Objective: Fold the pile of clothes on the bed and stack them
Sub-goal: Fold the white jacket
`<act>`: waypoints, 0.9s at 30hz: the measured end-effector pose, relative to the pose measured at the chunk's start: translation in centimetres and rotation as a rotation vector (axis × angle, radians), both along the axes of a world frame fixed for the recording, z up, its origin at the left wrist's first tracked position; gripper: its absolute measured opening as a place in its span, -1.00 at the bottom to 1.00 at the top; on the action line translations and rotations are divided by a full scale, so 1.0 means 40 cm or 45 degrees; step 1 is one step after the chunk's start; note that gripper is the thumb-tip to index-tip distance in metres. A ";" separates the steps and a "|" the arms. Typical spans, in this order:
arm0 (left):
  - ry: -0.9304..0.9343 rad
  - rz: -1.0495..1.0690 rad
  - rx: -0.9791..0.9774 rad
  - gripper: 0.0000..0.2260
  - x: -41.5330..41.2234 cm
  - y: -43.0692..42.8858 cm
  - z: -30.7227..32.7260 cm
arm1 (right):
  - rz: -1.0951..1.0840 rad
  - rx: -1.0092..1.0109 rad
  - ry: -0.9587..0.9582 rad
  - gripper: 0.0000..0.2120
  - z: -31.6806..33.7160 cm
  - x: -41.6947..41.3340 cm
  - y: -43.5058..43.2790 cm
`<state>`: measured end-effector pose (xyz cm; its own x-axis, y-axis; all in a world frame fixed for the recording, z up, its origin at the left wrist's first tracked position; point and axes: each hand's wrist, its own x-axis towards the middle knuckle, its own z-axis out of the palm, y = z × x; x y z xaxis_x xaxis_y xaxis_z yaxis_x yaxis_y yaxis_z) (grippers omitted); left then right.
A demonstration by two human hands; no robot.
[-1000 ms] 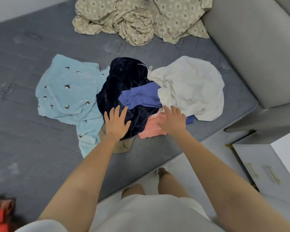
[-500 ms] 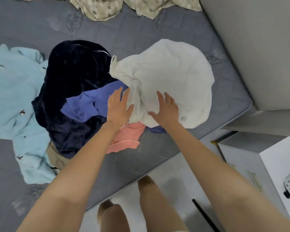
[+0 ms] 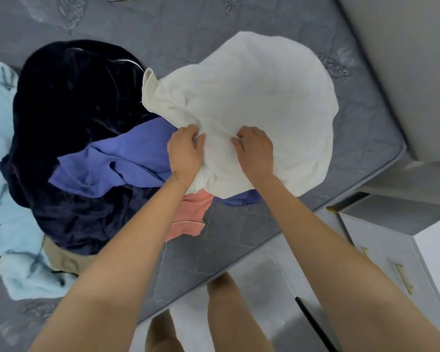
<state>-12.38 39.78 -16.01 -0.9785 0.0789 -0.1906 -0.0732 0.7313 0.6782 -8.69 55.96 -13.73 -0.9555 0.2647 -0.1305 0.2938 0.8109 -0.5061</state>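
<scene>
The cream garment (image 3: 259, 92) lies on the grey mattress (image 3: 239, 237), spreading ahead of and to the right of both hands. The left hand (image 3: 186, 151) and right hand (image 3: 255, 151) each grip a bunched fold of its near portion with curled fingers; the 2 hands are near each other but apart. Left of the left hand, a violet-blue garment (image 3: 117, 168) rests on a navy garment (image 3: 69, 102). Below the left wrist, a pink garment (image 3: 188, 217) protrudes. A light blue garment (image 3: 0, 148) lies farthest left.
</scene>
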 end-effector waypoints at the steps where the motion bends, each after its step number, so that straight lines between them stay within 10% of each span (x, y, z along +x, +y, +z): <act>1: 0.022 0.018 0.070 -0.76 0.005 -0.002 0.010 | -0.007 -0.033 -0.018 -0.82 0.007 0.003 -0.007; 13: 0.172 0.341 0.569 -0.77 0.022 -0.085 0.349 | -0.237 -0.351 0.157 -0.84 0.346 -0.017 -0.201; 27: 0.521 0.243 0.577 -0.75 0.174 -0.623 0.873 | -0.075 -0.463 0.437 -0.83 0.857 0.132 -0.688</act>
<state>-5.43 14.87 18.90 -0.9698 -0.1186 0.2129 0.1568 0.3652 0.9176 -3.42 28.45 20.54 -0.9443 0.3151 0.0952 0.1005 0.5514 -0.8282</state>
